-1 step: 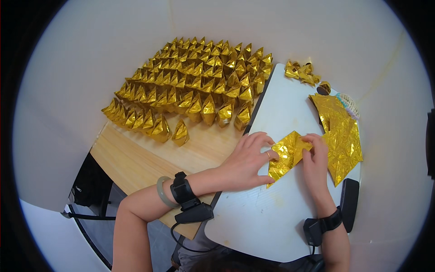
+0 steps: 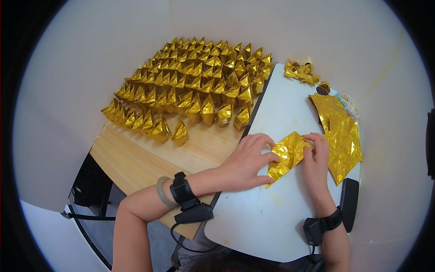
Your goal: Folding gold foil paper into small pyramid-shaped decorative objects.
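Nothing has shifted since the earlier frame: your left hand (image 2: pixel 248 159) and right hand (image 2: pixel 317 156) remain on the gold foil sheet (image 2: pixel 286 156), each grip pinched on one end to hold it flat against the white surface (image 2: pixel 272 213). Spare foil sheets (image 2: pixel 342 136) lie right, within reach; folded pieces (image 2: pixel 190 88) stand in rows far left, clear of the work.
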`<state>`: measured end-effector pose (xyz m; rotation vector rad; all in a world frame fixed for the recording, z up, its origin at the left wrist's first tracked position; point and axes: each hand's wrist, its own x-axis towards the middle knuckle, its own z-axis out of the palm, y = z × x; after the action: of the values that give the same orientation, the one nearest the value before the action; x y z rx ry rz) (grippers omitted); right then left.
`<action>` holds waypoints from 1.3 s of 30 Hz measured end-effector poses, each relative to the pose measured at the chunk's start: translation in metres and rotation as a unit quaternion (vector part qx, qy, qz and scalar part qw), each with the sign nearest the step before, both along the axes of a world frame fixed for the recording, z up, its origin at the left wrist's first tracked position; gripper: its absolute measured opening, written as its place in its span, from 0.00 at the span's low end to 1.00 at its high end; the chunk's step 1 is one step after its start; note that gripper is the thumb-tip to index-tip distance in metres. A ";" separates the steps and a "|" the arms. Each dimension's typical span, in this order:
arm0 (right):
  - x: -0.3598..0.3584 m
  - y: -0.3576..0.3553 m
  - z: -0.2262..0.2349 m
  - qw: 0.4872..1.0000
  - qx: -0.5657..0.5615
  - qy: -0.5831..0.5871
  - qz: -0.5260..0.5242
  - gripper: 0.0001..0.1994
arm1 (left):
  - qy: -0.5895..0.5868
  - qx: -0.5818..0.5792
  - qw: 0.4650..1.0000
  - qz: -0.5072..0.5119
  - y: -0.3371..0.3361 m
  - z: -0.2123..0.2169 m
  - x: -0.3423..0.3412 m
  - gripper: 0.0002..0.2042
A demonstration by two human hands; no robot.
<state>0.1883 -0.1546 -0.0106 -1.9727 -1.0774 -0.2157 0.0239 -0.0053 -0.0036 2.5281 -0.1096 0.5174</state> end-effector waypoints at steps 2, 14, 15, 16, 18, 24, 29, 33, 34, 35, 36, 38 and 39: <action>-0.001 0.001 0.001 1.000 0.009 0.022 -0.001 0.09 | 0.014 0.000 0.999 -0.032 0.001 -0.001 0.001 0.16; -0.005 0.000 0.012 0.901 0.170 0.363 0.166 0.11 | -0.039 -0.061 0.996 -0.048 0.007 -0.008 0.004 0.05; -0.005 0.000 0.010 0.880 0.143 0.380 0.246 0.12 | -0.035 -0.063 0.996 -0.047 0.007 -0.008 0.004 0.06; -0.004 0.001 0.005 0.887 0.111 0.365 0.261 0.16 | -0.035 -0.064 0.996 -0.048 0.007 -0.007 0.005 0.06; -0.006 0.001 0.008 0.935 0.036 0.233 0.266 0.17 | -0.039 -0.063 0.996 -0.048 0.006 -0.006 0.006 0.05; -0.010 0.000 0.011 0.975 -0.113 -0.047 0.187 0.17 | -0.031 -0.066 0.997 -0.034 0.006 -0.004 0.003 0.04; -0.011 -0.001 0.014 0.980 -0.145 -0.094 0.102 0.21 | 0.007 -0.050 0.999 -0.001 0.006 -0.002 0.003 0.10; -0.009 -0.001 0.015 0.986 -0.135 -0.045 0.087 0.20 | -0.043 -0.048 0.997 0.031 0.003 -0.009 0.006 0.17; -0.009 0.001 0.015 0.988 -0.122 0.007 0.097 0.18 | -0.043 -0.047 0.997 0.031 0.003 -0.009 0.006 0.17; -0.009 0.002 0.015 0.986 -0.110 0.059 0.107 0.16 | -0.056 -0.054 0.996 0.032 0.002 -0.008 0.006 0.19; -0.009 0.002 0.015 0.987 -0.109 0.058 0.107 0.16 | -0.069 -0.061 0.995 0.032 0.002 -0.007 0.006 0.22; -0.010 0.002 0.015 0.983 -0.061 0.147 0.091 0.13 | -0.041 -0.092 0.994 0.051 0.001 0.001 0.005 0.21; -0.009 0.002 0.015 0.983 -0.061 0.147 0.091 0.13 | -0.013 -0.122 0.990 0.071 0.001 0.004 0.004 0.21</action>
<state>0.1791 -0.1525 0.0044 -1.9243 -1.0879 0.2385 0.0280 -0.0041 0.0001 2.3003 0.1175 0.5830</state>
